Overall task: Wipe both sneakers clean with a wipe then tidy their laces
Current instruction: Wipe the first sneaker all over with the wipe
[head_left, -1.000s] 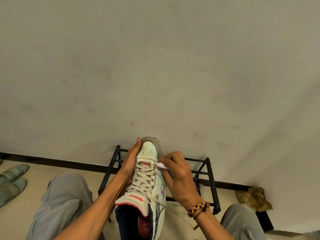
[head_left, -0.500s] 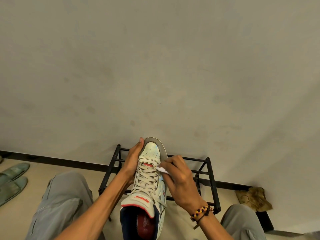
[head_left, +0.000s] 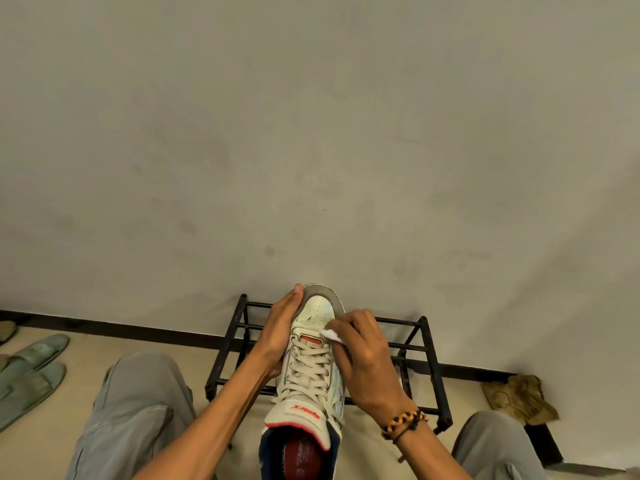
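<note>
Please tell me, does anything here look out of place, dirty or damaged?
Mostly no. The left hand holds the sneaker while the right hand presses the wipe near its toe. Only a crumpled brown cloth lies on the floor by the wall, and the wall has faint smudges.

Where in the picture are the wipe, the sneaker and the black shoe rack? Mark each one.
wipe [head_left: 331, 335], head view, on the white wad showing past the fingertips.
sneaker [head_left: 317, 311], head view, on the toe cap.
black shoe rack [head_left: 426, 344], head view, on its right upright bar.
</note>
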